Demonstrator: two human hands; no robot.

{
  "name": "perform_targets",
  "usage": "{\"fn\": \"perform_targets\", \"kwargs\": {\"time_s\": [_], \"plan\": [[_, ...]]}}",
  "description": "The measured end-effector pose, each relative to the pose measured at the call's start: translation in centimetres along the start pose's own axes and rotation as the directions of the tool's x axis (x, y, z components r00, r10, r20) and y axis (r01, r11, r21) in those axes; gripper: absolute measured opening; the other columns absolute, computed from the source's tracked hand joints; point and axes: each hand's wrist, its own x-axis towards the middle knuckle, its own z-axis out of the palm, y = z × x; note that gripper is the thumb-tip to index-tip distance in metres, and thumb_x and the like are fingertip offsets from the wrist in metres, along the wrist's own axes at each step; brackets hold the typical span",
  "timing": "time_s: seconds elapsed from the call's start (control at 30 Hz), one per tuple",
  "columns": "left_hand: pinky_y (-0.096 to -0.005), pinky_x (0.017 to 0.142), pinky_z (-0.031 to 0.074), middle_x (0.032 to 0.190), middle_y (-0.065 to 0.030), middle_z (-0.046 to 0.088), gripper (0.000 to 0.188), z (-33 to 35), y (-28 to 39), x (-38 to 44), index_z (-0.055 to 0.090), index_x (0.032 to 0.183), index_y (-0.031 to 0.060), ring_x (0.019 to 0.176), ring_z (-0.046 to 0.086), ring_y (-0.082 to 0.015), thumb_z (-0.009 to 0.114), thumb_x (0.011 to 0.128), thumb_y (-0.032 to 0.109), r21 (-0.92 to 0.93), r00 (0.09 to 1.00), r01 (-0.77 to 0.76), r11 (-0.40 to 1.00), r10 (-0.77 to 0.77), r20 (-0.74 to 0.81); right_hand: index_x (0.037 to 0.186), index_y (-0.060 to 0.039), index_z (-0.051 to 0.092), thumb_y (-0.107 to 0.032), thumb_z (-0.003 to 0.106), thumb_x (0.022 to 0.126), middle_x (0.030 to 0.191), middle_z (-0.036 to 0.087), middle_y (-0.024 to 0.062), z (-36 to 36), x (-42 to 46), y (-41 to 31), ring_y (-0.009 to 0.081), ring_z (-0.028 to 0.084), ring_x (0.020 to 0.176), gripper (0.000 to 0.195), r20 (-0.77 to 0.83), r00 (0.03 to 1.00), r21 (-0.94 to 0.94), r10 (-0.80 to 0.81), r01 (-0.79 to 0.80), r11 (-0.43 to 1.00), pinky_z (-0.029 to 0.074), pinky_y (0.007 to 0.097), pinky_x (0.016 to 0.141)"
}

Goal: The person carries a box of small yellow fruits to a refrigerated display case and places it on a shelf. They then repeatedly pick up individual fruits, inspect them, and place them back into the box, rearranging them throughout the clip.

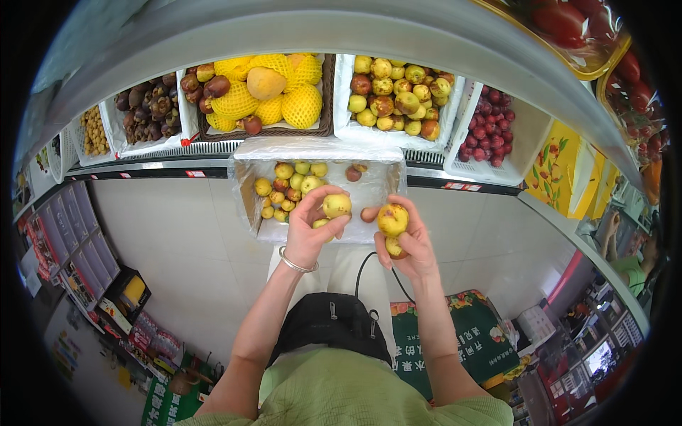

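Note:
My left hand, with a silver bangle at its wrist, holds a yellow-green jujube in its fingertips and a second one against the palm. In my right hand are two jujubes with brown patches, an upper one and a lower one partly behind my fingers. Both hands are over the near side of a plastic-lined foam box. Several green, yellow and brown jujubes lie heaped in its left half. A few brown ones are at its right.
Behind the box runs a display shelf with a white crate of jujubes, a basket of net-wrapped mangoes, mangosteens and red plums. A metal shelf edge arches above. A green mat bearing writing lies on the floor.

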Motion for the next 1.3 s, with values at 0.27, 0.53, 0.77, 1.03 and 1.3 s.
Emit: {"fn": "perform_targets", "kwargs": {"time_s": [0.27, 0.53, 0.77, 1.03, 1.3], "plan": [[-0.0235, 0.061, 0.051, 0.124, -0.0132, 0.058, 0.042, 0.4, 1.2, -0.1, 0.045, 0.127, 0.0055, 0.087, 0.06, -0.0108, 0.063, 0.089, -0.001, -0.058, 0.991, 0.022, 0.998, -0.014, 0.133, 0.135, -0.0036, 0.037, -0.043, 0.045, 0.097, 0.1, 0.06, 0.024, -1.1, 0.0, 1.0, 0.0153, 0.049, 0.039, 0.056, 0.117, 0.98, 0.357, 0.162, -0.194, 0.914, 0.039, 0.0252, 0.035], [-0.0253, 0.065, 0.051, 0.102, -0.0114, 0.066, 0.048, 1.0, 0.8, -0.5, 0.051, 0.121, 0.0021, 0.079, 0.061, -0.0124, 0.073, 0.079, -0.004, 0.225, 0.99, -0.132, 0.965, 0.118, 0.074, 0.123, -0.0059, 0.056, -0.015, 0.058, 0.086, 0.087, 0.068, 0.0143, -6.2, 3.7, 8.4, 0.0242, 0.066, 0.064, 0.038, -0.282, 0.939, -0.794, -0.199, -0.344, -0.501, 0.053, 0.0329, 0.056], [-0.0242, 0.049, 0.042, 0.069, -0.0065, 0.059, 0.051, 1.3, 1.2, -0.7, 0.058, 0.098, 0.0035, 0.055, 0.051, -0.0113, 0.043, 0.1, 0.052, -0.315, 0.944, 0.329, 0.89, -0.315, 0.097, 0.134, -0.0113, 0.054, -0.017, 0.057, 0.092, 0.078, 0.065, 0.008, -5.4, 3.7, 6.1, 0.0149, 0.062, 0.058, 0.042, -0.022, 0.982, -0.971, -0.186, -0.065, -0.229, 0.049, 0.0285, 0.051], [-0.0242, 0.036, 0.031, 0.059, -0.0047, 0.056, 0.076, 2.6, 1.1, 3.3, 0.062, 0.084, 0.0038, 0.045, 0.047, -0.0102, 0.024, 0.096, 0.068, 0.148, 0.84, 0.534, 0.832, -0.542, 0.022, 0.131, -0.0071, 0.048, -0.021, 0.058, 0.097, 0.071, 0.057, 0.0012, -0.1, 5.3, -3.1, 0.0068, 0.052, 0.056, 0.038, -0.028, 0.959, -0.777, 0.282, -0.199, 0.597, 0.042, 0.0226, 0.049], [-0.0296, 0.069, 0.051, 0.103, -0.0071, 0.059, 0.03, 2.3, -0.2, 15.9, 0.057, 0.113, 0.0024, 0.08, 0.06, -0.0162, 0.057, 0.095, 0.026, 0.129, 0.999, -0.015, 0.992, 0.021, -0.042, 0.116, -0.0009, 0.049, -0.026, 0.049, 0.102, 0.086, 0.061, 0.0076, -4.8, 10.1, -6.2, 0.0108, 0.056, 0.063, 0.029, -0.316, 0.924, -0.566, -0.216, -0.001, 0.824, 0.043, 0.0227, 0.049]]}}
